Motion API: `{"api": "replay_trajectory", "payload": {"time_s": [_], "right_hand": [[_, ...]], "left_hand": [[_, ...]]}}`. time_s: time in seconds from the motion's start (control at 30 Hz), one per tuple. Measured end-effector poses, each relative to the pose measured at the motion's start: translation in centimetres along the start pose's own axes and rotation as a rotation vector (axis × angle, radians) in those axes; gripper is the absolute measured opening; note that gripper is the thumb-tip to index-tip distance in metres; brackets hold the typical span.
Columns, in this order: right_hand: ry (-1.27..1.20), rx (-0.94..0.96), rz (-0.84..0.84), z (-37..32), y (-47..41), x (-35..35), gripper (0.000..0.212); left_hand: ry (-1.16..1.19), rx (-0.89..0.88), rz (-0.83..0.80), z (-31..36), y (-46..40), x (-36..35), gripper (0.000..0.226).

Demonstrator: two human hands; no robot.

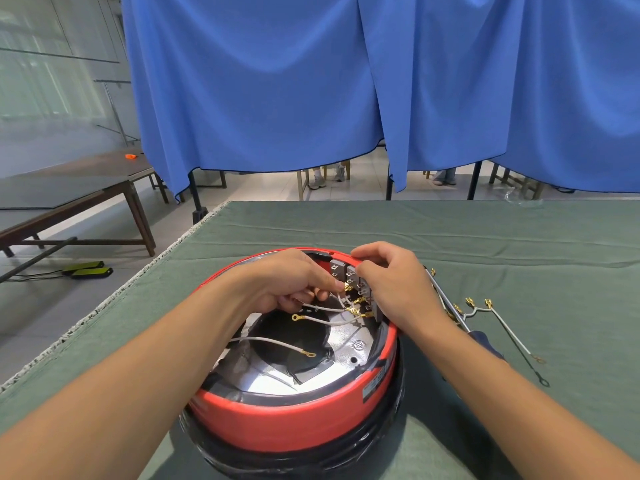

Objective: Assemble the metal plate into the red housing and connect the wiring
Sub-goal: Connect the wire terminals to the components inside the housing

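The red housing [294,424] sits upside down near the front edge of the desk [346,223], which is covered in green cloth, and the shiny metal plate [273,379] lies inside its ring. Both hands are over the far side of the housing. The left hand [291,282] has its fingers [329,282] curled and pinched around a white wire [325,308] with a brass terminal, at the grey switch block [349,275] mounted on the far rim. The right hand [391,289] curls over that block from the other side, its fingertips pressing on the top edge; it hides most of the block's right part, so the grip there cannot be fully made out. Two more white wires with ring terminals [304,353] lie loose across the dark opening in the plate. To the right of the housing, on the cloth, a screwdriver [453,317] lies partly under the right wrist, and just beyond it a spare wire harness [502,323] with brass spade connectors is spread out. Behind the desk hangs a blue curtain [311,81], with a wooden bench [86,195] at far left.
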State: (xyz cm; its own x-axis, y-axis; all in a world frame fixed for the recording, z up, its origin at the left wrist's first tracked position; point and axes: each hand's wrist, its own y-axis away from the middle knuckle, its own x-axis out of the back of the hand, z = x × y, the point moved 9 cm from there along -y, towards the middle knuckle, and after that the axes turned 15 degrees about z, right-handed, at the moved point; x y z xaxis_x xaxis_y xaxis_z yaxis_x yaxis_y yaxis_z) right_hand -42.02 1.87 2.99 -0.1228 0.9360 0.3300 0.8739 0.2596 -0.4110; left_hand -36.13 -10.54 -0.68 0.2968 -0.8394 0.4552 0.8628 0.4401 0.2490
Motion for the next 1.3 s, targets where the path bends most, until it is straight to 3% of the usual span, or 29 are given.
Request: {"api": "replay_trajectory", "payload": {"time_s": [0.5, 1.1, 1.3], "right_hand": [[-0.017, -0.024, 0.0, 0.1, 0.1, -0.1, 0.023], [0.017, -0.021, 0.01, -0.1, 0.1, 0.0, 0.024], [0.127, 0.052, 0.109, -0.8, 0.0, 1.3, 0.028]], "left_hand": [[0.022, -0.004, 0.029, 0.2, 0.0, 0.0, 0.018], [0.111, 0.123, 0.132, -0.3, -0.2, -0.1, 0.02], [0.075, 0.102, 0.177, -0.2, -0.4, 0.3, 0.041]]}}
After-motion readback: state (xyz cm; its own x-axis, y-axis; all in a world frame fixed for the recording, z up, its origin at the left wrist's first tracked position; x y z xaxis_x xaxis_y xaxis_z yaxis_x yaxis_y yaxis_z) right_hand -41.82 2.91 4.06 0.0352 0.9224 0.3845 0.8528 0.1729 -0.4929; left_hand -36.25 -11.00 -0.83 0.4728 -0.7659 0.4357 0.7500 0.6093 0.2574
